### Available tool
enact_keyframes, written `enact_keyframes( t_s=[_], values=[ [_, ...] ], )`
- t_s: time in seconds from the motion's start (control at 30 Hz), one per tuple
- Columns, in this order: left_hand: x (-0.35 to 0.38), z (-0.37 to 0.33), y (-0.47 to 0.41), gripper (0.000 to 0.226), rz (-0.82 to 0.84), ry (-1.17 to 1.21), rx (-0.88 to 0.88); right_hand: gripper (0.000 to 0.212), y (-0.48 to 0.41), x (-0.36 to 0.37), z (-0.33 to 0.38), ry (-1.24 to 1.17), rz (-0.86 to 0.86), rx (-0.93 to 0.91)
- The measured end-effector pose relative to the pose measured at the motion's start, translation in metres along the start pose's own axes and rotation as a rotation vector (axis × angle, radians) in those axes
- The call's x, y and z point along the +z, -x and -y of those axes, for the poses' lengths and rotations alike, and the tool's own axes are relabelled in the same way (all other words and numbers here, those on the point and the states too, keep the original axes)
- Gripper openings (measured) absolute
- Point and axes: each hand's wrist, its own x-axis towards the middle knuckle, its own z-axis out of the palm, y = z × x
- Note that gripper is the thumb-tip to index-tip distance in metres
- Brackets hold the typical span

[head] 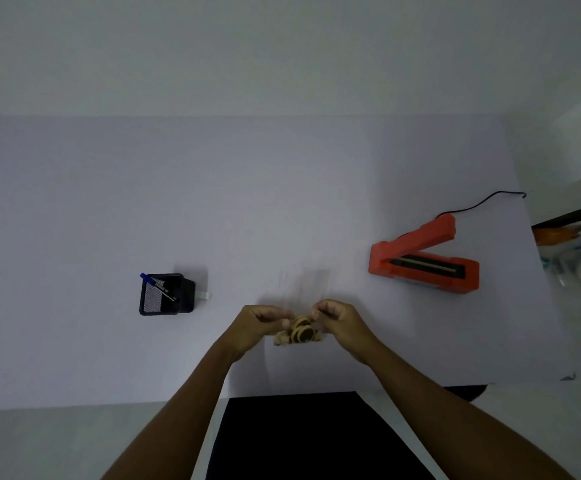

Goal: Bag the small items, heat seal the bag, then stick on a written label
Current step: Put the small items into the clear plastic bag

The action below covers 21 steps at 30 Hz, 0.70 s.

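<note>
Both hands meet near the table's front edge. My left hand (259, 323) and my right hand (337, 320) each pinch the top of a clear plastic bag (308, 289), which is faint and hard to make out. Small tan and dark brown items (301, 333) are bunched between and just below my fingertips; I cannot tell whether they lie inside the bag. The orange heat sealer (424, 258) stands with its lid raised at the right, cord trailing back. A black mesh pen holder (164, 294) with a blue pen (155, 284) sits at the left. A small white label strip (205, 296) lies beside the holder.
The white table (247, 202) spans the view. A black power cord (489, 199) runs from the sealer toward the back right edge. Cluttered items (576, 251) sit beyond the table's right side. A dark surface (299, 434) lies below the front edge.
</note>
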Motion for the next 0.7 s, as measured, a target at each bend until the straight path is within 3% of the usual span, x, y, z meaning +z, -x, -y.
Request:
enact_keyframes(
  t_s=[0.13, 0.27, 0.37, 0.5, 0.6, 0.7],
  values=[
    [0.002, 0.003, -0.004, 0.019, -0.104, 0.017, -0.011, 0.012, 0.001, -0.001, 0.004, -0.017, 0.004, 0.022],
    [0.002, 0.004, -0.007, 0.037, -0.204, 0.042, 0.018, 0.013, -0.001, -0.001, 0.008, 0.023, -0.02, -0.004],
    [0.009, 0.002, -0.01, 0.02, -0.214, 0.007, 0.054, 0.014, -0.004, -0.001, 0.008, 0.062, -0.06, -0.031],
    [0.019, -0.003, -0.013, 0.022, -0.234, -0.099, 0.135, 0.007, -0.005, -0.001, 0.01, -0.008, -0.066, -0.022],
    [0.021, -0.005, -0.016, 0.02, -0.24, -0.118, 0.159, 0.027, -0.007, -0.002, 0.01, -0.049, 0.011, 0.001],
    [0.02, -0.003, -0.016, 0.02, -0.239, -0.197, 0.178, 0.025, -0.009, -0.005, 0.011, -0.023, 0.031, -0.004]
  ],
)
